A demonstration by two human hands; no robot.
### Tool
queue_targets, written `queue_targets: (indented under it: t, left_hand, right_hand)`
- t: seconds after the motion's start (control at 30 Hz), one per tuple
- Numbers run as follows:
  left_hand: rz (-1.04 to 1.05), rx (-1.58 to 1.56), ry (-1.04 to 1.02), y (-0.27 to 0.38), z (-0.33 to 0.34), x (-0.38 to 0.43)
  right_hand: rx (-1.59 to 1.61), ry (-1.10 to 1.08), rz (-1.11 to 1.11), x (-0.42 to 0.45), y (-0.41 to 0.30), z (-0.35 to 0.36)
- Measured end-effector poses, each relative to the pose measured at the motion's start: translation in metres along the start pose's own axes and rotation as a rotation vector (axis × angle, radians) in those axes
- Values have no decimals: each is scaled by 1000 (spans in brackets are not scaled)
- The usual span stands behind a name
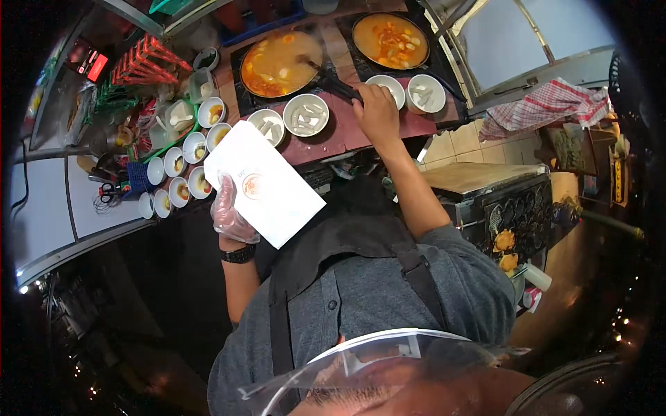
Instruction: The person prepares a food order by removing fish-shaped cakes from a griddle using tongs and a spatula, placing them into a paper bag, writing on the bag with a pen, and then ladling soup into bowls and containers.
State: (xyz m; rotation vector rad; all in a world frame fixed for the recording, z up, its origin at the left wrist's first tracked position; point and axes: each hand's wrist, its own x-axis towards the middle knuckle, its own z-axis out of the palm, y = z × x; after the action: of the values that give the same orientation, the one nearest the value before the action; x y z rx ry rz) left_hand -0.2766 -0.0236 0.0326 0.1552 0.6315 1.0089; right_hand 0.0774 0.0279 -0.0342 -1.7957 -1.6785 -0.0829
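Observation:
My left hand (229,210), in a clear plastic glove, grips a white paper bag or sheet (276,192) with a round red print. My bare right hand (378,112) is closed around the black handle (338,87) of a pan or utensil at the left pan. That pan (281,62) holds orange broth with eggs, and a second pan (390,40) of orange broth with pale and red pieces stands to its right. White bowls with pale pieces stand in front of the pans: two near the bag (306,115), two beside my right hand (426,94).
Several small white bowls with sauces (182,192) line the counter's left side, near plastic tubs (179,115) and a blue basket (139,178). A checked cloth (546,109) hangs at the right. Below it stands a black moulded griddle (520,213) with fried pieces.

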Motion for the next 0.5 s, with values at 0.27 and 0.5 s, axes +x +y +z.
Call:
queue_targets:
  t: [0.27,0.5]
  left_hand:
    - [-76,167,-112,15,11,16]
    - [-13,101,-156,46,-24,2]
  right_hand:
    - [-86,63,1,2,-8,-9]
    - [144,-448,145,-34,-62,-31]
